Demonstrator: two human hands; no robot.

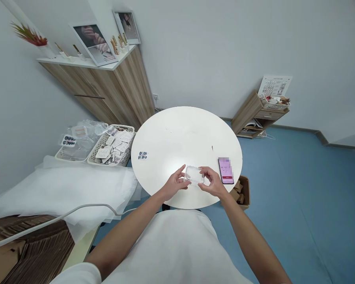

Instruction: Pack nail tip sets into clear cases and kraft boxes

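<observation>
Left hand [174,184] grasped the left side of a clear plastic box [194,174]; right hand [212,181] pinched its right side, thumb and fingertips on it. Box sat a little right of centre, just in from the near edge of the round white table [183,130]; could not tell if it touched the tabletop. Outline looked near square, long axis hard to call; far side ran left-right, right end dipping slightly toward the near edge. Phone [226,170] lay by the table's right edge, long axis far-to-near, slightly slanted; pink screen showed digits, apparently 00:13, partly pixelated, red bar at its near end, text there too small. Card of dark pieces [142,155] lay by the left edge, long axis left-right. Small dark bit [212,148] lay beyond the phone. White basket [126,157] left of the table held printed cards, print unreadable. Board [274,85] on the low cabinet [245,112]: lettering too small.
</observation>
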